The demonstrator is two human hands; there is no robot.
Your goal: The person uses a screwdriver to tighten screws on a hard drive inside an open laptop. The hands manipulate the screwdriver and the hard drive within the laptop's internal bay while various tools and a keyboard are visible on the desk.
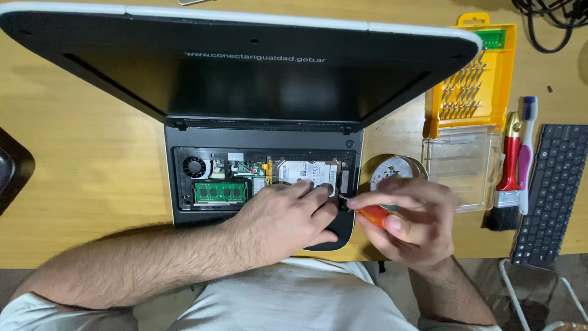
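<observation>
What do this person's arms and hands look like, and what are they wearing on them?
Both hands are bare: no gloves, rings or watch on the left hand or right hand. The forearms are bare and hairy. Short pale sleeves show only at the frame's bottom edge, with a light shirt between the arms.

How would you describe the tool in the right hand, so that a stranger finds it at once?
Start at the open laptop with its inner parts uncovered. At its right front corner, the right hand grips a small screwdriver. Its bright orange-red handle sets it apart from the red brush farther right, which has bristles.
</observation>
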